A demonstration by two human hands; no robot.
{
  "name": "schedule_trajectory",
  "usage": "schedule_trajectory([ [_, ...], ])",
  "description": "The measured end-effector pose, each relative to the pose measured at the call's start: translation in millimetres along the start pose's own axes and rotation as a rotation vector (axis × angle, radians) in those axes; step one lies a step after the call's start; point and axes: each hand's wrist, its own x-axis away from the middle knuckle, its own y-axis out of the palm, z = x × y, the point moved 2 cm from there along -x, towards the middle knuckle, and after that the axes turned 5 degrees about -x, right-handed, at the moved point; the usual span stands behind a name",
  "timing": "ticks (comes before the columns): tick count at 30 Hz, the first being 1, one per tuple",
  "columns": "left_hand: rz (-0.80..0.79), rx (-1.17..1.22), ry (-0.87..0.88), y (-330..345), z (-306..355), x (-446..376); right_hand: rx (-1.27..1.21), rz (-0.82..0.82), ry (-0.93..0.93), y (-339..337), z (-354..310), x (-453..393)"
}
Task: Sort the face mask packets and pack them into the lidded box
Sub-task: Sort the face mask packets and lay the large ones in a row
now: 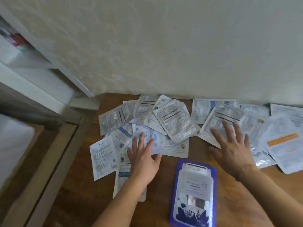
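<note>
Both my hands, left (142,158) & right (232,145), lie flat with fingers spread on the packets (175,122) heaped on the bench (188,154), holding nothing, I think to spread them for sorting; box not in view.

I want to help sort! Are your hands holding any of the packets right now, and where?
No. The left hand and right hand lie open and flat on the scattered packets, gripping none.

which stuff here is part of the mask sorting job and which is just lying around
Part of the job:
- heap of white mask packets
- blue-edged packet lying apart, nearer the person
- left hand and right hand, both spread over packets

Just lying about:
- white shelf unit
- wall
</note>
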Motion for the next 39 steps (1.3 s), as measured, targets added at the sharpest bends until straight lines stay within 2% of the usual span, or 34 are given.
schedule_trajectory([
  [3, -0.070, -0.029, -0.059, -4.2, -22.1, -10.3, 0.091, -0.113, 0.018, 12.6, 27.0, -21.8],
  [6, -0.069, -0.024, 0.029, -1.4, -15.4, -16.9, 0.165, -0.148, 0.024, 18.6, 52.4, -9.8],
  [9, -0.034, -0.015, 0.149, 3.7, 15.6, -28.0, 0.119, -0.144, 0.078, 15.4, 66.7, 28.4],
  [16, -0.037, -0.168, 0.416, 15.9, 116.7, -68.6, 0.007, -0.025, 0.117, 20.6, 92.7, 109.7],
  [21, -0.146, -0.199, 0.778, 30.1, 204.5, -75.6, -0.061, 0.127, 0.109, 28.9, 95.2, 134.9],
  [23, -0.215, -0.267, 0.872, 38.4, 233.4, -72.1, -0.105, 0.216, 0.131, 22.7, 97.5, 132.2],
  [26, -0.207, -0.422, 0.852, 50.9, 245.3, -66.8, -0.167, 0.262, 0.210, 5.5, 110.9, 108.0],
  [29, -0.184, -0.492, 0.767, 50.8, 230.9, -65.6, -0.139, 0.157, 0.291, -13.6, 129.3, 64.5],
  [34, -0.196, -0.556, 0.554, 37.8, 193.5, -74.6, -0.040, -0.046, 0.248, -1.8, 144.7, 27.3],
  [37, -0.238, -0.555, 0.462, 31.6, 189.1, -75.0, -0.047, 0.005, 0.395, 2.8, 159.5, 48.6],
  [39, -0.214, -0.525, 0.473, 27.9, 200.6, -71.3, -0.041, 0.037, 0.540, 4.9, 173.1, 70.9],
])
